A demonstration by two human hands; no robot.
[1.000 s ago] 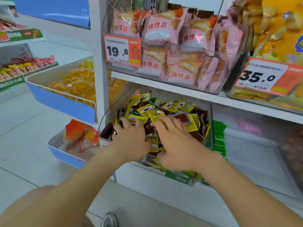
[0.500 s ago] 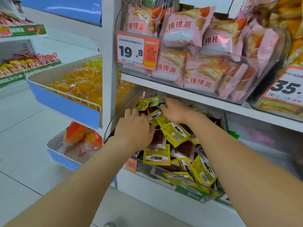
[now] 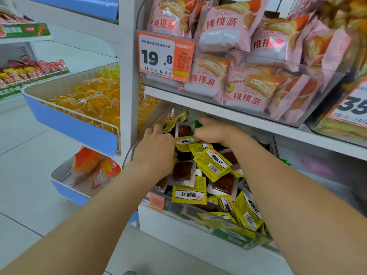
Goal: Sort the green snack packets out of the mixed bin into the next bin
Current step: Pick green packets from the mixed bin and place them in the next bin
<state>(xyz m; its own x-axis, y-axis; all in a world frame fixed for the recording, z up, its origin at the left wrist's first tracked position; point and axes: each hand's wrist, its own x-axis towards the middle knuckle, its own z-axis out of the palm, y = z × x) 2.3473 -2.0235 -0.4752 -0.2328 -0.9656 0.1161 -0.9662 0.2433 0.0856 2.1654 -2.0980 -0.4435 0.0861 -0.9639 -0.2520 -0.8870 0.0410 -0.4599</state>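
A green snack packet (image 3: pixel 195 123) shows as a small bright corner at the back of the mixed bin (image 3: pixel 228 229), just under the shelf board (image 3: pixel 228 116) above it, touching my right hand (image 3: pixel 213 132). My fingers there are curled down into the pile around that green corner, but they are turned away from me, so I cannot tell whether they pinch it. My left hand (image 3: pixel 155 153) lies palm down on the left side of the bin, its fingers bent and pressed into the packets, with no packet visibly held.

The rest of the bin is a heap of yellow packets (image 3: pixel 213 164) and clear-fronted brown packets (image 3: pixel 182 171), piled up to its clear front wall. Right of the bin, past a clear divider, the next bin (image 3: pixel 309 171) is blurred; a scrap of green (image 3: pixel 286 162) shows at its near edge.

Above the bin, a clear tray holds pink pastry bags (image 3: pixel 222 30), with an orange price tag (image 3: pixel 165 56) reading 19.8 clipped to its front. Left of the bin stands a white upright post (image 3: pixel 129 66), and beyond it a blue-fronted wire basket (image 3: pixel 71 124) of orange jelly cups. Below that sits a lower blue tray (image 3: pixel 65 187) with orange bags. The floor (image 3: pixel 25 155) is pale tile.
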